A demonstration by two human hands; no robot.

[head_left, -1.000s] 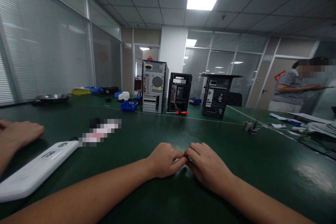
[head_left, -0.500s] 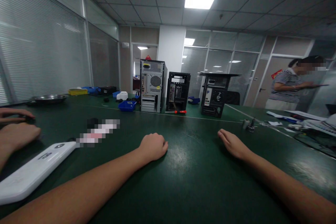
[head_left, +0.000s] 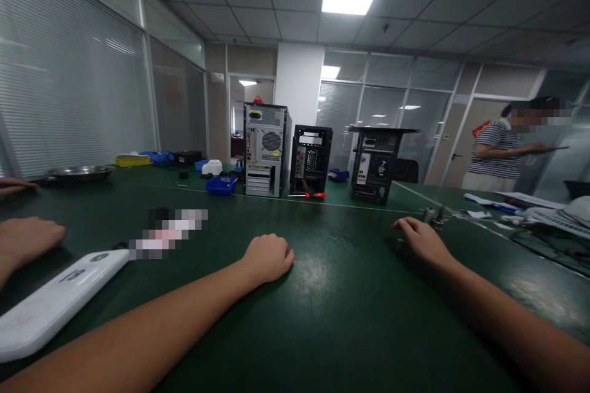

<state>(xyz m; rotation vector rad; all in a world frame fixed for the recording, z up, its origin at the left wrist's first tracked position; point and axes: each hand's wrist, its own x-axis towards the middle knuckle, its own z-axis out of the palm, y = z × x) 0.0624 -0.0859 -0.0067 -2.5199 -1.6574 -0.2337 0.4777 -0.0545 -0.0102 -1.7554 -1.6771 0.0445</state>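
Note:
My left hand [head_left: 268, 258] rests on the green table [head_left: 318, 331] with its fingers curled into a fist. Its palm side is hidden, so whatever it may hold does not show. To the right, my right hand [head_left: 421, 239] is just above the table, its fingers bent downward. Right below its fingertips is a small dark metal part [head_left: 401, 245], partly covered and blurred. Two more small metal parts [head_left: 434, 217] stand on the table just behind this hand.
Three computer cases, a tall one [head_left: 265, 150], a black one [head_left: 310, 159] and another [head_left: 374, 166], stand ahead. A screwdriver [head_left: 314, 195] and blue bin [head_left: 221, 185] are near them. Left: a white device [head_left: 59, 301] and another person's hand [head_left: 32, 238]. A person [head_left: 495, 156] stands right.
My right hand has moved slightly right and up, and the small metal part now shows under its fingers. My left hand stays put. The other person's far hand at left has drawn away leftward.

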